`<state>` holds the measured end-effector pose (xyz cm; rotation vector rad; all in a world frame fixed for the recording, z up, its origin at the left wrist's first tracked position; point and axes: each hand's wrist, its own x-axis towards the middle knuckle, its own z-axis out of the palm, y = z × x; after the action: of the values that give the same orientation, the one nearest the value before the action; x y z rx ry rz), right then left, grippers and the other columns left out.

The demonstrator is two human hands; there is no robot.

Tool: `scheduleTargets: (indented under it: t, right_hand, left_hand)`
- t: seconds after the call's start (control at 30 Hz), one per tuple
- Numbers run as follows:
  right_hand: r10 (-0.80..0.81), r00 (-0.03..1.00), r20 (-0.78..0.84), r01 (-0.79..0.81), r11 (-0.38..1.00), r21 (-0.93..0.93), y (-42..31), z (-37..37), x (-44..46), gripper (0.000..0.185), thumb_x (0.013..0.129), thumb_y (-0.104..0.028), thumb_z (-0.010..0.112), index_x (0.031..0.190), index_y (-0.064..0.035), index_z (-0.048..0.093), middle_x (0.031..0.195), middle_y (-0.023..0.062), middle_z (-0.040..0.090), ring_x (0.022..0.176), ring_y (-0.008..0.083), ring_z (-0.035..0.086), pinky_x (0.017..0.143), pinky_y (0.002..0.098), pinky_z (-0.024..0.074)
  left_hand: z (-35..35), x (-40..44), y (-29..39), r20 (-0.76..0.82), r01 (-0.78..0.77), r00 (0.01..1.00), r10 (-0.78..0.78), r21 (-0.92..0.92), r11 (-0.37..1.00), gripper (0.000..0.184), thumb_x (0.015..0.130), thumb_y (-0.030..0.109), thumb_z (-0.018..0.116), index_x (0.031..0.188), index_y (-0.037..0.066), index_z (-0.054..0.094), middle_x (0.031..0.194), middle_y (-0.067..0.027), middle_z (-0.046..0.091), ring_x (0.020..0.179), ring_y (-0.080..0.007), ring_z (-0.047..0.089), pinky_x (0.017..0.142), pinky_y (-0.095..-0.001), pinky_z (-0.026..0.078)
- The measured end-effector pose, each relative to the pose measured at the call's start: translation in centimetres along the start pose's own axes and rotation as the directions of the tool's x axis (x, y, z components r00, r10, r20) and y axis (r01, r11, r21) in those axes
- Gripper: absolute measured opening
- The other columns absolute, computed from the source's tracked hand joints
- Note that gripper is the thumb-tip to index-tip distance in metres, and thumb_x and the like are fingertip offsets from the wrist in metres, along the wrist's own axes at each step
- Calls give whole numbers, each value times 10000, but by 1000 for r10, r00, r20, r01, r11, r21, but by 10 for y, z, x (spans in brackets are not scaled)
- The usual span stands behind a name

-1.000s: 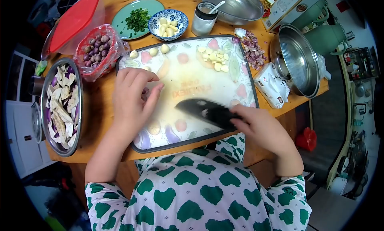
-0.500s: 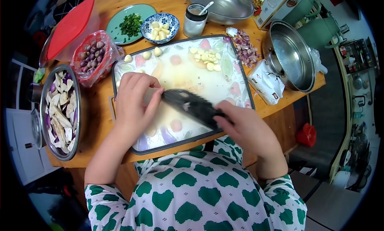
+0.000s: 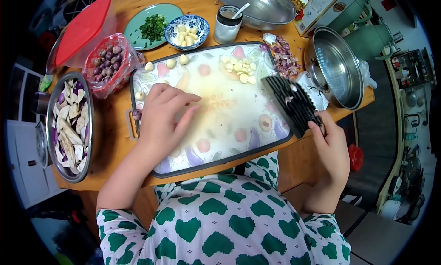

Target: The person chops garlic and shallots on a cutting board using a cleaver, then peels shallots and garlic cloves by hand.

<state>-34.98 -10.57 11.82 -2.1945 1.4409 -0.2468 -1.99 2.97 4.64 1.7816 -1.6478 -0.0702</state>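
Note:
My right hand grips a broad black cleaver by its handle, over the right edge of the cutting board. The blade is ridged and carries small pale bits. My left hand hovers at the board's left side, thumb and fingers apart, with nothing visible in it. A small purple shallot lies beside its wrist. Whole peeled cloves are spaced along the board's upper left edge. Sliced pale cloves form a loose group at the upper right.
A bowl of cut eggplant stands left, near a red bag of shallots. Behind the board are a green plate, a patterned bowl of cloves and a jar. Purple peelings and a steel pot sit right.
My right hand has carried the cleaver from the board's middle to its right edge, turning the blade up. My left hand stays near its place, its fingers now spread.

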Motion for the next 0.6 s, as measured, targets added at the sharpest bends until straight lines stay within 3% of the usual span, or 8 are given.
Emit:
scheduleTargets:
  t: [0.03, 0.13, 0.2, 0.3, 0.4, 0.43, 0.5, 0.6]
  right_hand:
    - [-19, 999, -50, 22, 998, 67, 4, 0, 0, 146, 974, -118, 691, 1053, -23, 613, 675, 117, 513, 567, 143, 443, 532, 306, 365]
    - [-96, 974, -207, 126, 983, 134, 0, 9, -1, 162, 955, -111, 719, 1058, -21, 633, 704, 84, 523, 604, 124, 446, 559, 282, 390]
    - [-203, 937, -285, 226, 973, 50, -7, 16, 0, 186, 866, -89, 794, 1003, -36, 680, 792, 95, 621, 661, 196, 598, 622, 295, 473]
    - [-502, 824, -264, 438, 859, -265, 1, 22, 8, 234, 761, -40, 809, 975, -56, 716, 830, 103, 669, 734, 294, 680, 647, 326, 523]
    - [-451, 854, -259, 433, 892, -126, 6, 28, 8, 215, 770, -38, 804, 966, -55, 717, 856, 106, 682, 743, 280, 687, 660, 315, 529]
    - [-402, 867, -295, 422, 907, 4, 9, 33, 9, 201, 821, -27, 785, 1002, -36, 699, 857, 70, 696, 729, 200, 687, 665, 290, 523]
    - [-241, 929, -279, 313, 915, 253, 13, 37, 6, 194, 859, -25, 768, 1032, -19, 681, 849, 39, 693, 736, 140, 664, 670, 276, 519]
    - [-93, 984, -154, 165, 809, 564, 25, 37, 6, 167, 941, -32, 719, 1082, -11, 631, 777, -28, 628, 671, 23, 551, 591, 206, 434]
  left_hand:
    - [2, 2, 1, 20, -12, 1000, 12, -14, 1000, 96, 830, 55, 757, 924, 66, 738, 863, -65, 672, 931, -277, 585, 831, -378, 470]
    - [4, 7, 5, 60, -53, 997, 55, -21, 998, 26, 849, 53, 747, 869, 66, 737, 831, -52, 672, 954, -272, 589, 866, -379, 459]
    - [6, 12, 10, 57, -93, 994, 91, 16, 996, 61, 860, 48, 741, 808, 61, 711, 803, -44, 661, 972, -274, 593, 890, -378, 452]
    - [7, 21, 16, -4, -49, 999, 49, -5, 999, 94, 883, 38, 722, 818, 47, 654, 912, -70, 657, 1023, -280, 591, 936, -372, 444]
    - [15, 29, 27, -198, 37, 975, -102, -309, 950, 126, 875, 24, 726, 856, 39, 602, 1072, -104, 627, 1067, -279, 581, 970, -363, 437]
    - [16, 31, 30, -193, 46, 974, -120, -350, 936, 125, 868, 24, 735, 893, 42, 614, 1107, -109, 611, 1078, -278, 577, 976, -361, 434]
    - [19, 33, 35, -175, 60, 973, -150, -436, 898, 164, 853, 26, 753, 967, 48, 637, 1177, -120, 580, 1100, -275, 567, 989, -358, 430]
    - [26, 36, 41, -125, -70, 991, 40, -248, 966, 196, 811, 50, 799, 968, 74, 685, 1115, -94, 595, 1094, -285, 563, 981, -376, 429]
